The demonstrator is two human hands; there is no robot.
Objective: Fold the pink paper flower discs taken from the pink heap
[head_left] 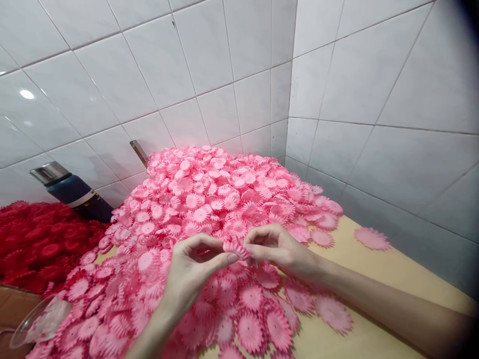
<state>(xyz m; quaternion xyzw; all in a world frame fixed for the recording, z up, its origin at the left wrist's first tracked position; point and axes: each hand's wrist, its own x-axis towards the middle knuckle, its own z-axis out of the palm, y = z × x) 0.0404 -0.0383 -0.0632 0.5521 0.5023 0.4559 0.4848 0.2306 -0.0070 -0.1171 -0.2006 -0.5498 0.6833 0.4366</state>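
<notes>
Just below centre, left hand (190, 262) and right hand (283, 253) pinch one disc (235, 249), both grips closed on opposite edges, apparently to steady it!

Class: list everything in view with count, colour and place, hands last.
held piece: seemingly one, pink, centre
loose pieces: many, pink, heaped across centre
red pieces: many, red, left side
bottle: one, dark blue, silver-capped, beside red pieces
strip: one, brownish, behind loose pieces
container: one, clear, lower left
box: one, brown, lower left
table: one, pale yellow, under loose pieces
tiled walls: two, white, back and right
left hand: one, pinching held piece
right hand: one, at held piece
</notes>
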